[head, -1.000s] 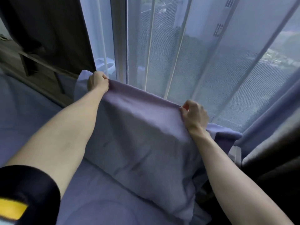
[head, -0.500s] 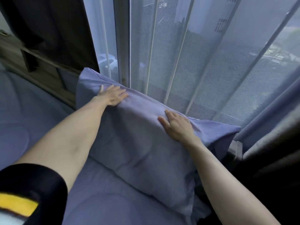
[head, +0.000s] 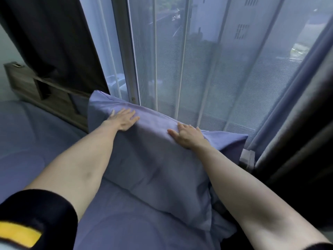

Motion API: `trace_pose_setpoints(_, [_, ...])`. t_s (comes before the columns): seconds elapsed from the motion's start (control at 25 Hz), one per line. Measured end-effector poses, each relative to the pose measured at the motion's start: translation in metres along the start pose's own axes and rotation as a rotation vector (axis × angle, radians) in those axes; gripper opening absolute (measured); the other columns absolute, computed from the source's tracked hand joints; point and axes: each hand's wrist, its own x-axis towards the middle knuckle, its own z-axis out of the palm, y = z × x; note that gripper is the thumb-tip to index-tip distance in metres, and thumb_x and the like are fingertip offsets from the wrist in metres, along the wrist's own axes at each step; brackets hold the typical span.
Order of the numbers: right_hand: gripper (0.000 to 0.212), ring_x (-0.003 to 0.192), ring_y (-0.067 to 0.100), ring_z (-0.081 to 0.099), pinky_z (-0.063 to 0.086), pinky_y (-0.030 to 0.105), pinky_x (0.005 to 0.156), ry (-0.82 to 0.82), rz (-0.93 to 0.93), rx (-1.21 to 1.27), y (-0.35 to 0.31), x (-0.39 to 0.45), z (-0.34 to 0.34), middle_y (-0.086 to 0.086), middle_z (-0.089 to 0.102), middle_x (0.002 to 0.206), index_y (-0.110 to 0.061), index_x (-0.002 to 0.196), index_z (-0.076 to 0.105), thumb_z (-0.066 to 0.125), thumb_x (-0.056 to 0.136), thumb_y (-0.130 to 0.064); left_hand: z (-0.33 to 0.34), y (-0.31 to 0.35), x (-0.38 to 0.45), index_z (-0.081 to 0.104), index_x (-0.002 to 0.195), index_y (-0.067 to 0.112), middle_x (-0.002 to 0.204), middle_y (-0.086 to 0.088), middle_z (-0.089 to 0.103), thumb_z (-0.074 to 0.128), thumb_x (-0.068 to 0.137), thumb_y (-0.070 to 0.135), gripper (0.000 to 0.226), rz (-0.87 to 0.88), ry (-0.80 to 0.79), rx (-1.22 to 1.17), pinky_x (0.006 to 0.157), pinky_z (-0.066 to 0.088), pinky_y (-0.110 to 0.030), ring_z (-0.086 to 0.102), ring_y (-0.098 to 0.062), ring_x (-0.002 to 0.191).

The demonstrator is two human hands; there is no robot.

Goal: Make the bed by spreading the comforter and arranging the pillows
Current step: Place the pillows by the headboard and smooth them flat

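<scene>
Left hand: the left hand [head: 124,120] lies flat on the pillow [head: 155,159], fingers straight and slightly spread, palm down near the pillow's upper left corner.
Right hand: the right hand [head: 185,136] rests flat on the same pillow further right, near its top edge, fingers extended and a little apart, thumb pointing left; it grips nothing.
Arms: both forearms are bare and reach forward over the bed; a black sleeve [head: 36,213] with a yellow band covers the left upper arm at the lower left corner.
Pillow: blue-purple, propped up at a tilt, its top edge leaning toward the sheer curtain [head: 207,69] and window, its lower edge resting on the comforter [head: 126,228].
Comforter: the same blue-purple, spread under the pillow and stretching off to the left.
Headboard: a wooden headboard [head: 45,87] with open shelf compartments stands at the left, just beside the pillow's left corner.
Curtains: a dark curtain [head: 54,42] hangs at the upper left, another dark one [head: 297,132] at the right.
</scene>
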Motion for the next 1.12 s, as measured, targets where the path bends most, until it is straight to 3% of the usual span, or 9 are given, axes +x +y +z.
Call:
trace_pose_setpoints(0.36, [0.074, 0.143, 0.029, 0.026, 0.019, 0.049, 0.116, 0.051, 0.058, -0.08, 0.02, -0.093, -0.012, 0.007, 0.032, 0.155, -0.012, 0.147, 0.031, 0.029, 0.094, -0.064, -0.003, 0.043, -0.112, 0.017, 0.153, 0.02, 0.162, 0.002, 0.007, 0.017, 0.098, 0.056, 0.066, 0.089, 0.024, 0.016, 0.12, 0.001, -0.051, 0.002, -0.017, 0.15])
trace_pose_setpoints(0.68, [0.077, 0.15, 0.028, 0.008, 0.01, 0.047, 0.12, 0.104, 0.191, -0.123, 0.039, -0.249, -0.021, 0.006, 0.018, 0.161, -0.011, 0.153, 0.018, 0.028, 0.096, -0.062, 0.0, 0.093, -0.26, 0.016, 0.153, 0.02, 0.162, 0.003, 0.006, 0.018, 0.099, 0.055, 0.065, 0.182, 0.043, 0.033, 0.121, -0.002, -0.047, -0.001, -0.015, 0.15])
trace_pose_setpoints(1.12, [0.077, 0.15, 0.026, 0.004, 0.009, 0.045, 0.12, 0.093, 0.377, -0.114, 0.112, -0.462, 0.01, 0.003, 0.015, 0.162, -0.013, 0.154, 0.016, 0.028, 0.096, -0.063, 0.046, 0.201, -0.405, 0.016, 0.153, 0.019, 0.162, 0.001, 0.008, 0.02, 0.098, 0.056, 0.066, 0.425, 0.039, 0.094, 0.12, 0.001, -0.048, 0.001, -0.017, 0.15])
